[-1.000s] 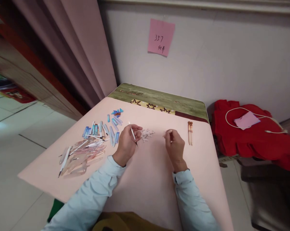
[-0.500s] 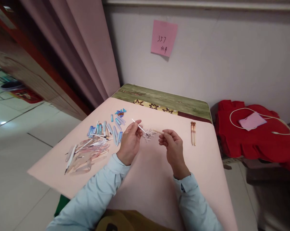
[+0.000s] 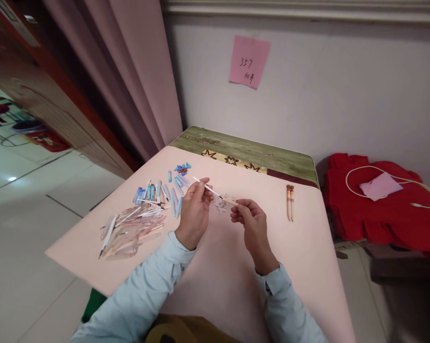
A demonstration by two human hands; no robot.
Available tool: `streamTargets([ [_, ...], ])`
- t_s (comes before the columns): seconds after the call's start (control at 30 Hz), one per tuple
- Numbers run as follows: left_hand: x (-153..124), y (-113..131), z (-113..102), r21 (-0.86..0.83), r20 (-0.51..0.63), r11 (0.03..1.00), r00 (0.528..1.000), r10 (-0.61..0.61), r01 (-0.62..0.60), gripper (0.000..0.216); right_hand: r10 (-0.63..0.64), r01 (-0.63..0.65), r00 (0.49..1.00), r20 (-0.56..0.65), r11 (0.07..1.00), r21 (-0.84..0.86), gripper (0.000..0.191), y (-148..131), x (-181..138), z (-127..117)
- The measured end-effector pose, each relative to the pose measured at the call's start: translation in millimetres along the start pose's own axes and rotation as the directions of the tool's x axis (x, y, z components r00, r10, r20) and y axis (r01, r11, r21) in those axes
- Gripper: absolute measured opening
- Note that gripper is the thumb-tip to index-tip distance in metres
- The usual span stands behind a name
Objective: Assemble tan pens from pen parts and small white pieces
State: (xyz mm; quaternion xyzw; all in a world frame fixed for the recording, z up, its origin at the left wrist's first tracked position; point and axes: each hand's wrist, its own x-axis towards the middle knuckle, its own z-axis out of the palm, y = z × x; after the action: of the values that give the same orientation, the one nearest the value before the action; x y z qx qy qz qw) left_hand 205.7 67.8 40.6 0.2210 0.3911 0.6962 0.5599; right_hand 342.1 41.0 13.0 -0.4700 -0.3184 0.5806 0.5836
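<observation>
My left hand pinches a thin white pen refill that slants up to the left, its dark tip pointing right. My right hand is closed on a small pale pen tube whose end meets the refill's tip. Both hands hover over the pink table cover, just in front of a small heap of tiny white parts.
Left of my hands lie several blue pen caps and a pile of clear pen barrels and refills. Two assembled pens lie at the right. Red cloth with a white cable sits beside the table; a pink note hangs on the wall.
My right hand has come left toward the left hand with the tube. The refill has tilted from upright to slanting, and its tip now meets the tube.
</observation>
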Motion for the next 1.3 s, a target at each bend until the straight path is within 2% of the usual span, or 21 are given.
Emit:
streamTargets([
  [0.23, -3.2, -1.2, 2.9, 0.013, -0.010, 1.000, 1.000, -0.003, 0.003, 0.025, 0.045, -0.049, 0.999, 0.031, 0.989, 0.137, 0.030, 11.8, 0.6, 1.9],
  [0.5, -5.6, -2.0, 4.0, 0.076, -0.002, 0.997, 1.000, -0.014, 0.014, 0.025, -0.125, 0.123, 0.991, 0.050, 0.991, 0.047, 0.027, 13.5, 0.6, 3.0],
  [0.73, -13.9, -9.3, 6.1, 0.176, 0.084, 0.975, 0.985, -0.152, 0.136, 0.024, -0.127, 0.128, 0.992, -0.005, 0.991, 0.032, 0.030, 14.2, 1.9, 1.1],
  [0.83, -12.6, -10.5, 2.4, 0.181, 0.122, 0.968, 0.973, -0.196, 0.173, 0.023, -0.174, 0.174, 0.984, -0.042, 0.985, -0.003, 0.030, 10.8, 2.8, -1.5],
  [0.93, -8.5, -13.4, -2.4, 0.111, 0.126, 0.942, 0.935, -0.330, 0.318, 0.018, -0.247, 0.243, 0.968, -0.053, 0.968, -0.071, 0.028, 5.3, 0.7, -1.9],
  [1.07, -5.1, -25.2, -8.7, -0.045, 0.110, 0.820, 0.818, -0.564, 0.571, 0.007, -0.363, 0.348, 0.931, -0.030, 0.912, -0.215, 0.025, 1.8, -4.4, -0.4],
  [1.13, -5.3, -31.9, -11.1, -0.085, 0.152, 0.786, 0.788, -0.597, 0.612, 0.005, -0.436, 0.413, 0.900, -0.013, 0.861, -0.297, 0.022, 0.8, -6.1, -0.4],
  [1.3, -6.2, -38.7, -11.4, -0.126, 0.257, 0.779, 0.778, -0.573, 0.614, 0.009, -0.595, 0.557, 0.802, 0.054, 0.712, -0.427, 0.015, -8.1, -9.6, -1.3],
])
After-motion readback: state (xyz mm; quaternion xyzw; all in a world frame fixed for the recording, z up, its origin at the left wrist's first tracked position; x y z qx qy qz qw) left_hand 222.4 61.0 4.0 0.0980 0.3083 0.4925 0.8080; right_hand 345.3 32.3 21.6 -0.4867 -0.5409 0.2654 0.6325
